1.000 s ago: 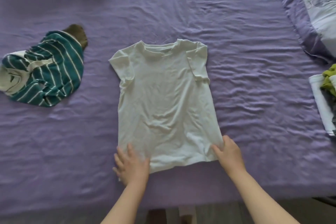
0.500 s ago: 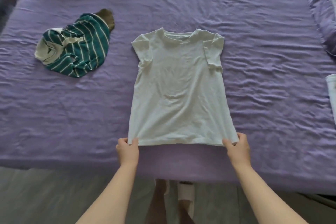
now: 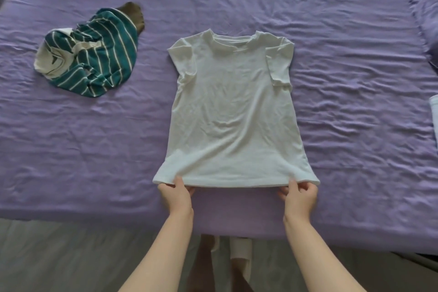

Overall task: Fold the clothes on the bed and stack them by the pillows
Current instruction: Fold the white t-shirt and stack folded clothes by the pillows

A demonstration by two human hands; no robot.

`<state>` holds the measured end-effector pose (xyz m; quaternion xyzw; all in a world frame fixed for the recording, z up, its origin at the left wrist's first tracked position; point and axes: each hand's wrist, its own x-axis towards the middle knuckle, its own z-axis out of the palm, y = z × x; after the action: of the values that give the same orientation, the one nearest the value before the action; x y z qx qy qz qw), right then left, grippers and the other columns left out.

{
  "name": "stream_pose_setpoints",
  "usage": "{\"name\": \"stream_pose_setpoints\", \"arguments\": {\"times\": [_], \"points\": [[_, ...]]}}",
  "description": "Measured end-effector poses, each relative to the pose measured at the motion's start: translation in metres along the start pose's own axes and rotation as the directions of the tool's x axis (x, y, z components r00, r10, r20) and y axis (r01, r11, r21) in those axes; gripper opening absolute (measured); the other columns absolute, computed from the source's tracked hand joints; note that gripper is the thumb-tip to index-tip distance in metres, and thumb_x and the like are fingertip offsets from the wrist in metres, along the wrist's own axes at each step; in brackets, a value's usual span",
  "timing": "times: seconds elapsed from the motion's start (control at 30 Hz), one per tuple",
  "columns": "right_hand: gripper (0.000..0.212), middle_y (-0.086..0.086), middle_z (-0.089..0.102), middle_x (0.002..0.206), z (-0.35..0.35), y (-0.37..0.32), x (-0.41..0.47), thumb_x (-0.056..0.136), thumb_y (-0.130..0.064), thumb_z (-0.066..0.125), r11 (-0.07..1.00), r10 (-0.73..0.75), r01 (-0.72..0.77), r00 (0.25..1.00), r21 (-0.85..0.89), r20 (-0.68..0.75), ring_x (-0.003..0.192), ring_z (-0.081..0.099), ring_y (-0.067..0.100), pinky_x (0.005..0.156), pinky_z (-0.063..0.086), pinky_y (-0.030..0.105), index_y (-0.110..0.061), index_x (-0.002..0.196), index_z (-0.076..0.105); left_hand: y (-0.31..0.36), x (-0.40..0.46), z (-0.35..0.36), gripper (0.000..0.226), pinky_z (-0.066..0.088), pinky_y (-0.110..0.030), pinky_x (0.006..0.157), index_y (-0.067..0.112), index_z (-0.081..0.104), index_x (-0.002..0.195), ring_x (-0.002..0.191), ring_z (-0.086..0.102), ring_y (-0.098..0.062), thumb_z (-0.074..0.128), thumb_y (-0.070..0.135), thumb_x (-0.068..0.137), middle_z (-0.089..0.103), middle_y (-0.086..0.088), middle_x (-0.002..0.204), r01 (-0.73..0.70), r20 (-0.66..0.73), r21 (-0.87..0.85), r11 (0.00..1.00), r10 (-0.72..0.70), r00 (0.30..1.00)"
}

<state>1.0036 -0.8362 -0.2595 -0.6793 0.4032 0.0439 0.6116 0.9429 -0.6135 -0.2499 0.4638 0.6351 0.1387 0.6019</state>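
Observation:
A white T-shirt (image 3: 233, 111) lies spread flat on the purple bed sheet (image 3: 355, 78), collar away from me, both short sleeves turned inward. My left hand (image 3: 176, 195) pinches the hem near its left corner. My right hand (image 3: 299, 195) pinches the hem near its right corner, and the hem is lifted slightly off the sheet. A crumpled teal shirt with white stripes (image 3: 94, 54) sits to the left, with a brown piece of cloth (image 3: 134, 13) sticking out behind it.
The bed's near edge runs just below my hands, with grey floor (image 3: 71, 256) beyond it. Purple bedding (image 3: 424, 2) bunches at the upper right. A white folded item (image 3: 435, 114) shows at the right edge.
My hands went from lying on the shirt's lower corners to pinching the hem and pulling it toward me. The hem now sits stretched and slightly raised. The view shifted back and left.

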Motion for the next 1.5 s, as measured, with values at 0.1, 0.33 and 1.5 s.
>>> {"name": "stream_pose_setpoints", "arguments": {"times": [0.1,0.33,1.5], "points": [[0.012,0.002,0.062,0.088,0.004,-0.021,-0.005,0.092,-0.012,0.057,0.995,-0.103,0.103,0.994,-0.011,0.043,0.068,0.067,0.017,0.055,0.057,0.027,-0.022,0.085,0.053,0.015,-0.003,0.004,0.008,0.057,-0.030,0.058,0.015,0.053,0.102,0.082,0.069,-0.020,0.056,0.016,0.095,0.064,-0.004,0.103,-0.156,0.048,0.059,0.986,0.154,0.987],[0.004,0.002,0.064,0.085,0.053,-0.090,0.017,0.088,-0.012,0.063,0.949,-0.293,0.301,0.952,-0.090,0.087,0.071,0.064,0.016,0.061,0.057,0.033,-0.013,0.092,0.063,0.090,0.016,0.049,0.005,0.057,-0.031,0.054,0.014,0.060,0.092,0.061,0.068,-0.017,0.060,0.019,0.092,0.068,-0.008,0.085,-0.338,0.113,0.151,0.929,0.324,0.939],[0.024,0.002,0.065,0.114,0.302,-0.207,0.228,0.089,-0.012,0.057,0.523,-0.558,0.708,0.705,-0.475,0.437,0.109,0.060,0.023,0.091,0.042,0.030,-0.013,0.112,0.065,0.226,0.196,0.322,0.013,0.050,-0.027,0.083,0.011,0.060,0.102,0.092,0.064,-0.018,0.058,0.008,0.089,0.064,-0.010,0.109,-0.606,0.367,0.327,0.725,0.493,0.788]]}}
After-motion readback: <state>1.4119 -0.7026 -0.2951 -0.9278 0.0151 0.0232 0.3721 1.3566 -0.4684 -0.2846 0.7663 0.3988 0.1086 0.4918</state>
